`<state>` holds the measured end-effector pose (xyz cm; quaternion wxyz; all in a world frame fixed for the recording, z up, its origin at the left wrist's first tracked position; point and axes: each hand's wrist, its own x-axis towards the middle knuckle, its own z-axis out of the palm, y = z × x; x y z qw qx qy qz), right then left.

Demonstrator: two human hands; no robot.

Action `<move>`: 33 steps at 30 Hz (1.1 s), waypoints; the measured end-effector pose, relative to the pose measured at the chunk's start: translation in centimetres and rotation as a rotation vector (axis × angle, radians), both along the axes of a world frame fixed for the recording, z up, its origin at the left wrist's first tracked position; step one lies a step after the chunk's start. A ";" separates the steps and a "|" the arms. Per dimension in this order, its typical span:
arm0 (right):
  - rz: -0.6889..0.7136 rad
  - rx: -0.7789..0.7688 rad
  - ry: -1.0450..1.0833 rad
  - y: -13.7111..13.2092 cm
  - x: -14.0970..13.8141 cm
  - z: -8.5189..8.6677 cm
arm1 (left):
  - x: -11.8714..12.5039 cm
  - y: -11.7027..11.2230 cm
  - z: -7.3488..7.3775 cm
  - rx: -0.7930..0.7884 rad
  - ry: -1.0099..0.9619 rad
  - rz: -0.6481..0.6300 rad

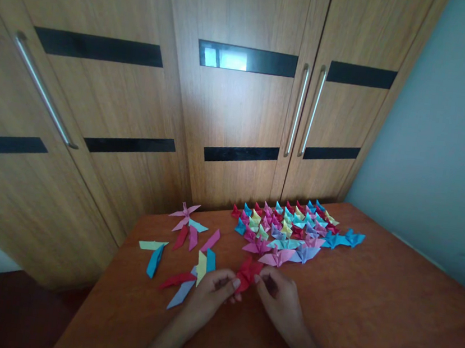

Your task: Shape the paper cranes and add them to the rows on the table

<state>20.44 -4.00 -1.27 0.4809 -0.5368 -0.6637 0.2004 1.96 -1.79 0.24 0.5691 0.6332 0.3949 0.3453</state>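
A red origami crane [248, 273] is held between my two hands above the front of the table. My left hand [214, 291] pinches its left side between thumb and fingers. On the other side, my right hand [281, 295] grips the crane's right edge in the same way. Just beyond my hands stand rows of folded paper cranes in many colours, with a pink crane [276, 255] nearest. Left of my left hand lie several flat folded paper pieces, among them a yellow piece [201, 268], a red piece [178, 280] and a lavender piece [182, 294].
The brown wooden table [389, 306] meets a wooden wardrobe [240, 113] at the back and a pale wall [442, 154] on the right. A pink paper piece with spread points [185, 213] sits at the back left. Two blue cranes [343, 239] end the rows on the right.
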 end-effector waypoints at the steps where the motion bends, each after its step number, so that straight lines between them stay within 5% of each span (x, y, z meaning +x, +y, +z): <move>1: -0.036 0.017 -0.015 -0.3 0.9 0.1 | 0.1 0.0 -0.2 -0.006 -0.006 -0.010; 8: -0.493 0.125 -0.230 -0.1 13.3 0.7 | 0.1 0.1 -0.4 -0.016 0.014 -0.001; 13: -0.656 -0.056 -0.531 0.8 20.1 -1.4 | 0.1 0.2 -0.4 -0.034 0.035 -0.005; 20: -0.636 -0.275 -0.726 1.8 20.8 -2.9 | -0.2 0.4 -0.5 -0.038 0.033 0.022; 33: -0.641 -0.347 -0.724 3.7 19.8 -2.5 | -0.3 0.4 0.1 -0.066 0.037 0.054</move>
